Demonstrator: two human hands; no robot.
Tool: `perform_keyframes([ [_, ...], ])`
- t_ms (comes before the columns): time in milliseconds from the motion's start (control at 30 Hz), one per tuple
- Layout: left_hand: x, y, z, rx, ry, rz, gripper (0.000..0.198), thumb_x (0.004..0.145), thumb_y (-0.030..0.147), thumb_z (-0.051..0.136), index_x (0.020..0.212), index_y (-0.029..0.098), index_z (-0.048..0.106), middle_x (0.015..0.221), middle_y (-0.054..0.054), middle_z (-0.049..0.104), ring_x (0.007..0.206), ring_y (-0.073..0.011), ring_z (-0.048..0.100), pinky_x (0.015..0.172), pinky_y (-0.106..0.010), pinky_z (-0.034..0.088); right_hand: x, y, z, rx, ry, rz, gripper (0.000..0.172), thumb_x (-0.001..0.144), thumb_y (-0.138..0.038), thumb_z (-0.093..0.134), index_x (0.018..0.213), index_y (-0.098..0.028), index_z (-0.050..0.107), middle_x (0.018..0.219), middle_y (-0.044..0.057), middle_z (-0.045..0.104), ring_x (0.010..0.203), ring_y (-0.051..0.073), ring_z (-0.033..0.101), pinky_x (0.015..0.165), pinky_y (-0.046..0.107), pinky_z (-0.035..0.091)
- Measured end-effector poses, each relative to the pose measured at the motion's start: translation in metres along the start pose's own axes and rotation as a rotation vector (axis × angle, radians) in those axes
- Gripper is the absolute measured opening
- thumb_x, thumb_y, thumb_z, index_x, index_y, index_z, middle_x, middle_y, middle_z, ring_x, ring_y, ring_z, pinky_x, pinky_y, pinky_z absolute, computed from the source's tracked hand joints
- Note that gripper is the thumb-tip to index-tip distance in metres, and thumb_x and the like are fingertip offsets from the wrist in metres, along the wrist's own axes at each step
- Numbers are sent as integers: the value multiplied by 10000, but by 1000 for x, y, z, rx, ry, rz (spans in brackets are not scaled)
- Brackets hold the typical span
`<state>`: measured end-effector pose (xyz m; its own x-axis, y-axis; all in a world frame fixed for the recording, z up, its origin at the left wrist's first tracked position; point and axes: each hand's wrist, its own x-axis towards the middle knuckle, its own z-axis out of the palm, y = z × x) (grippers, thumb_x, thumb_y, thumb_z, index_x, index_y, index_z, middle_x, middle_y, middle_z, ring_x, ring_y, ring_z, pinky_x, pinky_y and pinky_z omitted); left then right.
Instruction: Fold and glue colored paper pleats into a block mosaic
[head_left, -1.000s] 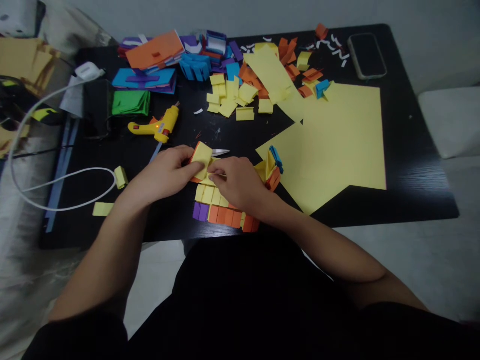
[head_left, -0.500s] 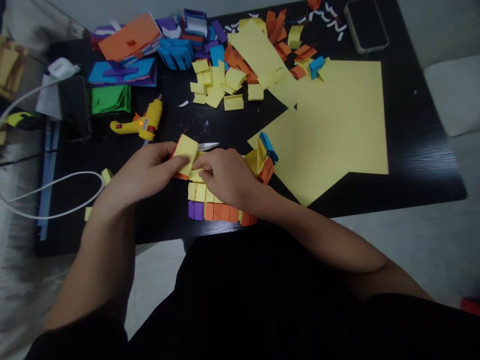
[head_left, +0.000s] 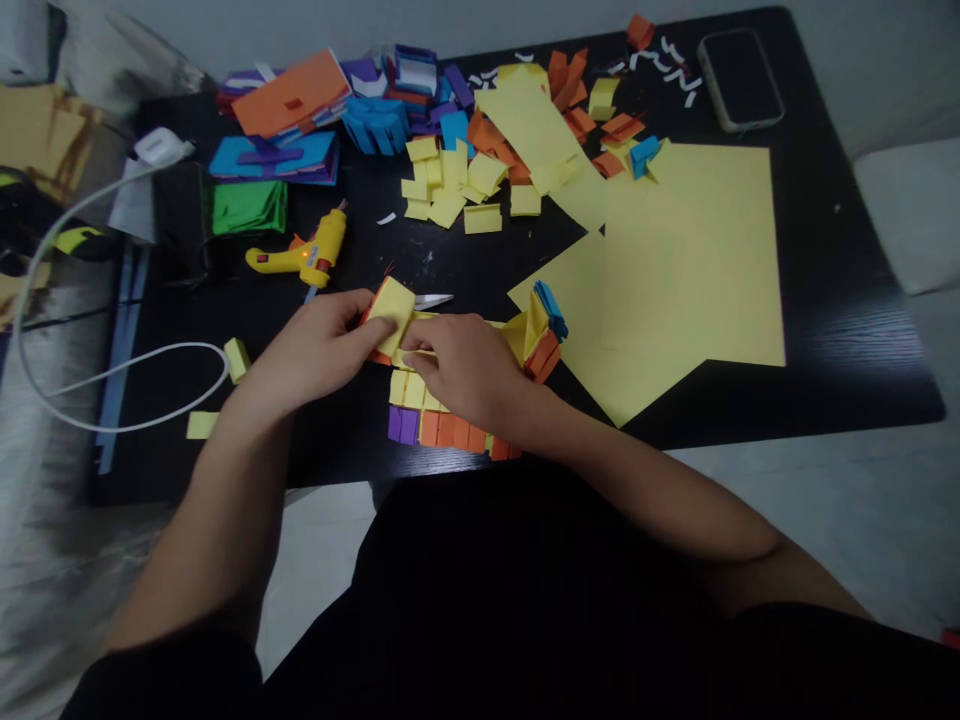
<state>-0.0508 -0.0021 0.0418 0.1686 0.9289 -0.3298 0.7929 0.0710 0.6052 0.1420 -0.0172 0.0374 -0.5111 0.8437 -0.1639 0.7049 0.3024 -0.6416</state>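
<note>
A folded-paper construction (head_left: 454, 432) lies near the table's front edge, with rows of yellow, orange and purple paper blocks. My left hand (head_left: 319, 345) is closed on its left end, the thumb pressing a yellow paper flap (head_left: 393, 298) with orange paper beneath. Over the middle of the construction, my right hand (head_left: 480, 365) has its fingers curled and pinched against the yellow paper, hiding part of the rows. Blue folded paper (head_left: 551, 310) stands up at the right end. Just behind my hands lie partly hidden scissors (head_left: 435, 300).
A yellow glue gun (head_left: 315, 255) with a lit orange light lies at left, near a white cable (head_left: 127, 425). Yellow folded pieces (head_left: 446, 205) and coloured paper stacks (head_left: 292, 95) sit behind. Large yellow sheets (head_left: 690, 250) and a phone (head_left: 741, 78) are at right.
The whole view has shifted, so the table appears slightly further right and lower. Both hands keep nearly the same hold on the paper construction.
</note>
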Motion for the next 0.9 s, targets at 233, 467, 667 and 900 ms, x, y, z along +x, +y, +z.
perform_keyframes([
  [233, -1, 4, 1, -3, -7, 5, 317, 882, 467, 540, 911, 185, 683, 780, -23, 655, 704, -198, 566, 621, -301, 400, -12, 1, 14, -69, 55, -35, 175, 1047, -160, 533, 1012, -176, 704, 980, 43, 737, 856, 186, 634, 632, 321, 279],
  [467, -2, 7, -1, 23, -2, 15, 322, 874, 481, 521, 862, 191, 660, 748, -20, 622, 687, -192, 541, 608, -300, 390, -17, 2, 17, -94, 54, -22, 161, 1039, -167, 522, 1039, -189, 682, 1025, 46, 721, 859, 188, 610, 601, 328, 255],
  [667, -3, 7, -2, 16, 10, 15, 297, 877, 475, 528, 816, 200, 622, 703, 0, 565, 661, -176, 510, 601, -297, 378, -20, 2, 18, -136, 78, -105, 195, 1053, -130, 499, 1027, -178, 686, 1008, 68, 723, 909, 195, 610, 626, 331, 284],
  [900, -3, 9, -2, 26, 19, 12, 288, 880, 475, 525, 806, 207, 602, 702, 4, 549, 654, -175, 499, 599, -300, 371, -20, 7, 19, -155, 91, -148, 189, 1063, -148, 524, 1006, -172, 702, 982, 61, 733, 889, 194, 615, 673, 340, 309],
])
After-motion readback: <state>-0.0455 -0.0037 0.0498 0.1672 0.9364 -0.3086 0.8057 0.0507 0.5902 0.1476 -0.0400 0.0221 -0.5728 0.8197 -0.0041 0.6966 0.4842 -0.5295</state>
